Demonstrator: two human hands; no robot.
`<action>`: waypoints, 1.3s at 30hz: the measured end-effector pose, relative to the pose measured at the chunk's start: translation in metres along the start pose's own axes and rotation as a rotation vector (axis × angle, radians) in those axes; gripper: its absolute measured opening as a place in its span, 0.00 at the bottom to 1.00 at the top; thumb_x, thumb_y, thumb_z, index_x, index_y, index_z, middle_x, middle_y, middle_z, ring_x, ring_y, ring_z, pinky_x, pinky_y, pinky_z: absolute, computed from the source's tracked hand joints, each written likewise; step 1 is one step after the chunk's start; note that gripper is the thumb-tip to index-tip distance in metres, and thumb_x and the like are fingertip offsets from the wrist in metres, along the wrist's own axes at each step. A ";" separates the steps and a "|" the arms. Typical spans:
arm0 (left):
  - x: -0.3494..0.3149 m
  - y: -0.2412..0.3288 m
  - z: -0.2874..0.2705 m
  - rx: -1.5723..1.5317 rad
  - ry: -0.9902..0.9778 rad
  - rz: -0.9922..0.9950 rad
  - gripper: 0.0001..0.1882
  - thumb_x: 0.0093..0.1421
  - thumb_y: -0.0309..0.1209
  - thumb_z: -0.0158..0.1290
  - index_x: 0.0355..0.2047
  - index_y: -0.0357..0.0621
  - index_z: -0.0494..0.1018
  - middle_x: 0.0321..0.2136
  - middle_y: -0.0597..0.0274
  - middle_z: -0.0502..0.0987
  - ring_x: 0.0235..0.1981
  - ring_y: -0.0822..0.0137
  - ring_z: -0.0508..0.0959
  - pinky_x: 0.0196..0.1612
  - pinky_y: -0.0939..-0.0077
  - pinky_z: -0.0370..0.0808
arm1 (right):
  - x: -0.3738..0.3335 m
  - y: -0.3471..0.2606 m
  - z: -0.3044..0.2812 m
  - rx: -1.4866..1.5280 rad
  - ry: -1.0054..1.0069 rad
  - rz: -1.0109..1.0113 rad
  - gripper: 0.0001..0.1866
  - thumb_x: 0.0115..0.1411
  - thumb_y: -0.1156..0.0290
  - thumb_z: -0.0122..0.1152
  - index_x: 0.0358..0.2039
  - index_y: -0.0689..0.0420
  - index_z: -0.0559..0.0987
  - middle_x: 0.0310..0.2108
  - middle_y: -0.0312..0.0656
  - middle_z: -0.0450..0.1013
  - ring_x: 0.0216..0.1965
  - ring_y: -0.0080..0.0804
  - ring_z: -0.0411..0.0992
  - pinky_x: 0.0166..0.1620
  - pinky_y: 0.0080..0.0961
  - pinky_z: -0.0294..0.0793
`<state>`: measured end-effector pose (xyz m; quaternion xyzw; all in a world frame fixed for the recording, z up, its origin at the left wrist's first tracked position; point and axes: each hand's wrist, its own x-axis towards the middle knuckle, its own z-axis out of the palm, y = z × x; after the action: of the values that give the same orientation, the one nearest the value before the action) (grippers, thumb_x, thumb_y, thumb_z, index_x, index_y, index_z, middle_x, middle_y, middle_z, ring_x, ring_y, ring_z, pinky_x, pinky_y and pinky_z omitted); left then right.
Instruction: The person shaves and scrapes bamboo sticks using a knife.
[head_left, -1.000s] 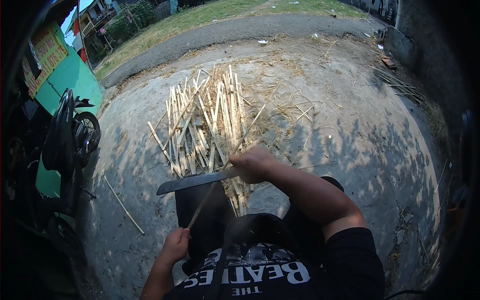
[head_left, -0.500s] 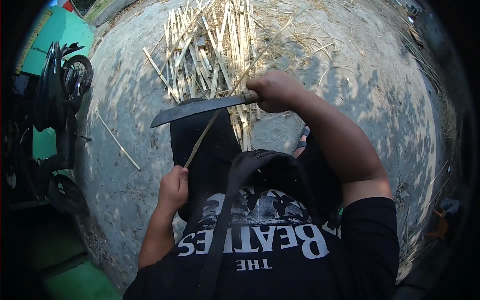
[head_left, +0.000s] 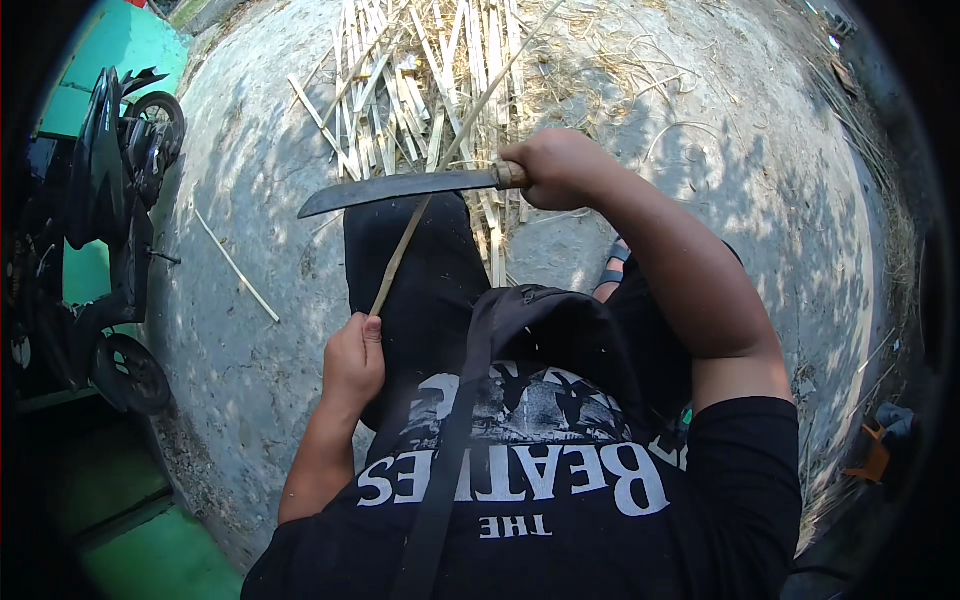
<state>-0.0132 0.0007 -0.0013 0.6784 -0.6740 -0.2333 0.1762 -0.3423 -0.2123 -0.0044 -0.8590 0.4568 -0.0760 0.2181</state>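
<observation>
My left hand (head_left: 354,362) is closed around the near end of a long, thin bamboo strip (head_left: 401,258). The strip slants away from me over my dark-trousered knee (head_left: 420,270) and up past the pile, its far end near the top of the view. In my right fist (head_left: 562,172) is the short wooden handle of a machete (head_left: 398,190). Its wide, dark blade lies across the strip above my knee, tip pointing left. The blade hides the crossing point, so how firmly it presses is unclear.
Ahead of me, pale split bamboo strips (head_left: 385,105) lie in a heap, with curly shavings (head_left: 640,65) to their right. A single strip (head_left: 235,265) rests on the concrete ground at left. Farther left stands a dark motorcycle (head_left: 110,230). An orange object (head_left: 868,455) is at far right.
The machete has shifted away from me along the strip, and its blade lies more level. My left hand has moved slightly forward, still gripping the strip.
</observation>
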 end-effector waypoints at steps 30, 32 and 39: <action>0.012 0.024 0.000 0.155 0.054 0.039 0.20 0.74 0.40 0.44 0.28 0.38 0.68 0.21 0.40 0.74 0.27 0.33 0.76 0.29 0.43 0.70 | 0.001 -0.023 0.009 -0.140 -0.028 -0.082 0.09 0.50 0.70 0.61 0.34 0.53 0.81 0.30 0.50 0.80 0.37 0.51 0.80 0.41 0.47 0.80; 0.015 0.024 0.000 0.162 0.047 0.038 0.20 0.74 0.40 0.45 0.28 0.38 0.68 0.21 0.40 0.74 0.27 0.33 0.76 0.29 0.44 0.70 | 0.003 -0.018 0.007 -0.145 -0.066 -0.041 0.10 0.50 0.70 0.61 0.34 0.52 0.81 0.30 0.49 0.80 0.37 0.51 0.80 0.41 0.47 0.80; 0.016 0.029 -0.008 0.104 0.001 -0.002 0.19 0.74 0.39 0.46 0.29 0.38 0.69 0.20 0.39 0.73 0.26 0.32 0.75 0.28 0.44 0.69 | 0.004 -0.017 0.022 -0.138 0.068 -0.123 0.08 0.48 0.69 0.65 0.30 0.52 0.77 0.23 0.49 0.76 0.31 0.55 0.78 0.35 0.49 0.77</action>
<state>-0.0330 -0.0171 0.0204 0.6875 -0.6845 -0.1975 0.1408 -0.3202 -0.2007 -0.0167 -0.8954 0.4145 -0.0866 0.1376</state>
